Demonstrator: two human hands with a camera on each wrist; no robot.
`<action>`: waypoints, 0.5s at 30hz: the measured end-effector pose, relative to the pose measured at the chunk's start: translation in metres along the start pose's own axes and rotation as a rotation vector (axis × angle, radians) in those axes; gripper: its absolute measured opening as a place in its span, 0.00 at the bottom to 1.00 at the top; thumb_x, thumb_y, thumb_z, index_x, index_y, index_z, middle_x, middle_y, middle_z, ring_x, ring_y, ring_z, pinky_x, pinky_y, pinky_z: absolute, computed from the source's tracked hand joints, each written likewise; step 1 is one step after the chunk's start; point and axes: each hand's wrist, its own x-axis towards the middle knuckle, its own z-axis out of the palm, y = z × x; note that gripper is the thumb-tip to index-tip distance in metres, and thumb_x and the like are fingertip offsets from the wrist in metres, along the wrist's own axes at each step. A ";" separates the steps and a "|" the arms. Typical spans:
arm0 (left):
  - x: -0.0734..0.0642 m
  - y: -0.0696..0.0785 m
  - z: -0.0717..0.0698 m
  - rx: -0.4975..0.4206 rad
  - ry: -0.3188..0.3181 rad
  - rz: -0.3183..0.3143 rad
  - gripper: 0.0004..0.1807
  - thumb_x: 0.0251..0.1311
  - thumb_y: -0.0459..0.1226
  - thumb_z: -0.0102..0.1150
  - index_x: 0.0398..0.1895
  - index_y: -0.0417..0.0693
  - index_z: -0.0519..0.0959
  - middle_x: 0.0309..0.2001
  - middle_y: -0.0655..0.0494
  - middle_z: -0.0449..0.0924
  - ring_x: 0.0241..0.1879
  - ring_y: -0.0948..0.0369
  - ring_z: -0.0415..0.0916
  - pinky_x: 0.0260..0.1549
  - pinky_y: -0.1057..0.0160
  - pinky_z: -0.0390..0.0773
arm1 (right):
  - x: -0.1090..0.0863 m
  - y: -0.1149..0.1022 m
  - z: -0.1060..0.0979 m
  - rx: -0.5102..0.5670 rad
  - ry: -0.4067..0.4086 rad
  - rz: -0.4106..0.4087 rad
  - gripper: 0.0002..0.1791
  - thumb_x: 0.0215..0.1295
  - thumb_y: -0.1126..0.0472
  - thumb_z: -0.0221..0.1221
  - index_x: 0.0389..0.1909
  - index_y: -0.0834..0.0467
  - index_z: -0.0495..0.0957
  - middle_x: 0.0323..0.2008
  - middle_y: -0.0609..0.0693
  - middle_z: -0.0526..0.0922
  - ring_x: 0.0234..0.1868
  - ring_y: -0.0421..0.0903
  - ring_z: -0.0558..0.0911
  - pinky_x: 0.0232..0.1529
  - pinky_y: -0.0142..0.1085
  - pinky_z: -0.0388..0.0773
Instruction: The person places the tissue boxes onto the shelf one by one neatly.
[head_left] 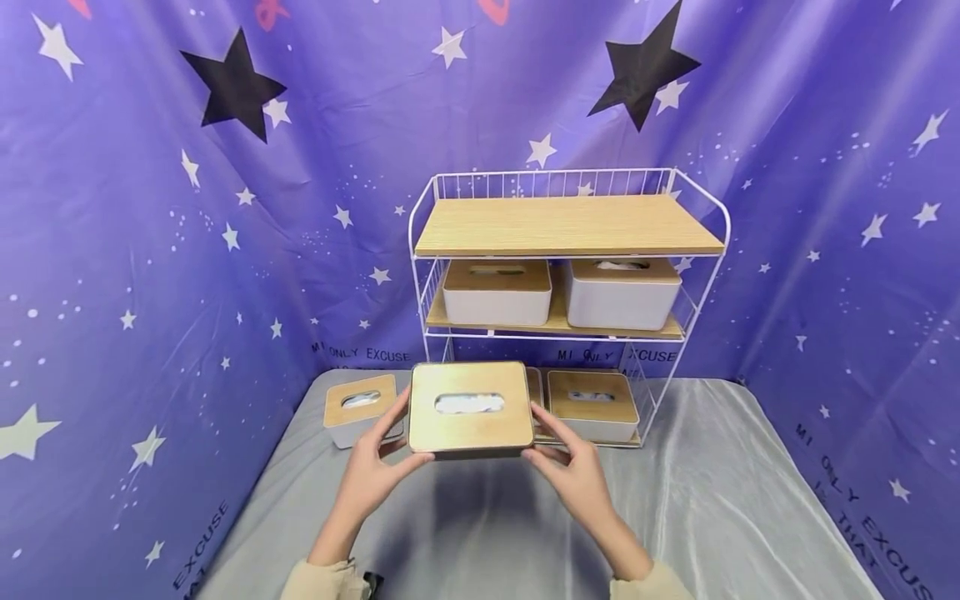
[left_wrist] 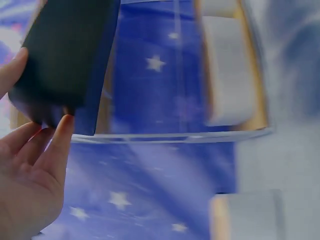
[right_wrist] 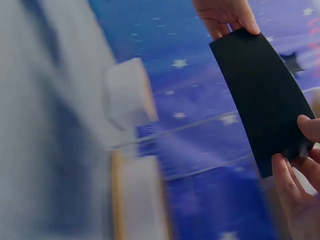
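Note:
A tissue box [head_left: 471, 437] with a pale wooden lid and an oval slot is held up in front of the rack, white tissue showing in the slot. My left hand [head_left: 369, 471] grips its left end, and my right hand [head_left: 576, 477] grips the right end. In the left wrist view, the left hand [left_wrist: 35, 175] has thumb and fingertips at one end of the box's dark body [left_wrist: 70, 55]. The right wrist view shows the right hand [right_wrist: 302, 200] pinching the dark box [right_wrist: 260, 95] at its near end.
A white wire rack [head_left: 567, 337] with wooden shelves stands behind. Two white tissue boxes, left [head_left: 497, 304] and right [head_left: 622, 300], sit on its middle shelf. A tissue box [head_left: 592, 404] and a partly hidden one occupy the bottom. Another box [head_left: 360, 429] rests on grey cloth [head_left: 712, 508], left.

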 end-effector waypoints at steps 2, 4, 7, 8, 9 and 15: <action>0.008 0.017 -0.004 -0.001 0.021 0.059 0.48 0.50 0.37 0.77 0.75 0.62 0.63 0.74 0.58 0.66 0.70 0.54 0.68 0.51 0.62 0.85 | 0.010 -0.016 -0.008 -0.009 0.003 -0.040 0.35 0.56 0.72 0.69 0.67 0.58 0.73 0.57 0.63 0.82 0.49 0.31 0.83 0.48 0.33 0.86; 0.018 0.036 -0.008 0.000 0.042 0.125 0.49 0.48 0.35 0.77 0.75 0.61 0.64 0.74 0.59 0.66 0.69 0.56 0.69 0.49 0.63 0.86 | 0.023 -0.032 -0.016 -0.030 0.007 -0.096 0.35 0.55 0.73 0.68 0.66 0.59 0.73 0.56 0.64 0.82 0.46 0.32 0.85 0.46 0.32 0.86; 0.039 0.068 -0.018 0.015 0.081 0.221 0.49 0.46 0.31 0.78 0.74 0.58 0.65 0.73 0.58 0.67 0.67 0.59 0.71 0.47 0.65 0.86 | 0.048 -0.061 -0.028 -0.052 0.026 -0.200 0.36 0.53 0.77 0.67 0.66 0.60 0.74 0.54 0.65 0.83 0.42 0.34 0.86 0.44 0.29 0.86; 0.048 0.079 -0.021 0.003 0.088 0.263 0.49 0.45 0.29 0.77 0.74 0.56 0.66 0.73 0.57 0.67 0.67 0.59 0.71 0.47 0.65 0.86 | 0.057 -0.071 -0.032 -0.056 0.040 -0.236 0.36 0.52 0.78 0.67 0.65 0.60 0.74 0.52 0.66 0.84 0.41 0.34 0.86 0.44 0.29 0.86; 0.057 0.090 -0.025 -0.007 0.095 0.299 0.49 0.45 0.28 0.77 0.74 0.55 0.66 0.73 0.56 0.67 0.67 0.59 0.72 0.47 0.66 0.85 | 0.066 -0.081 -0.036 -0.064 0.049 -0.274 0.36 0.53 0.78 0.67 0.65 0.60 0.74 0.52 0.66 0.84 0.42 0.33 0.86 0.44 0.27 0.85; 0.105 0.150 -0.038 -0.074 0.105 0.417 0.44 0.54 0.27 0.70 0.75 0.52 0.63 0.74 0.57 0.65 0.69 0.57 0.70 0.57 0.66 0.80 | 0.114 -0.141 -0.052 -0.075 0.106 -0.336 0.33 0.59 0.77 0.63 0.66 0.59 0.74 0.58 0.63 0.82 0.51 0.31 0.83 0.52 0.26 0.83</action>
